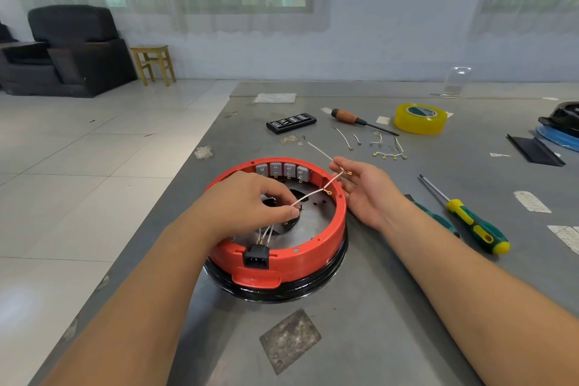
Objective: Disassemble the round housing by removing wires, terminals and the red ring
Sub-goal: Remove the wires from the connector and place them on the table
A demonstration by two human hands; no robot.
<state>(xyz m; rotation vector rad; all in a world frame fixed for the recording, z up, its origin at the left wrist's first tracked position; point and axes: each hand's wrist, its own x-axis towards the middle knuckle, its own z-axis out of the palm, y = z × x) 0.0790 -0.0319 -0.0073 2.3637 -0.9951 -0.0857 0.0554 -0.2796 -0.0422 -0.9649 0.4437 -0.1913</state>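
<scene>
Head view: thin white braided wire [308, 197] over glossy round red ring [313, 247].

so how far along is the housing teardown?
Done: several loose wires with terminals lie on the table. In hand: left hand pinches a white wire inside the housing; right hand holds its terminal end. Left: wires at the black socket, grey blocks, red ring still on.
</scene>
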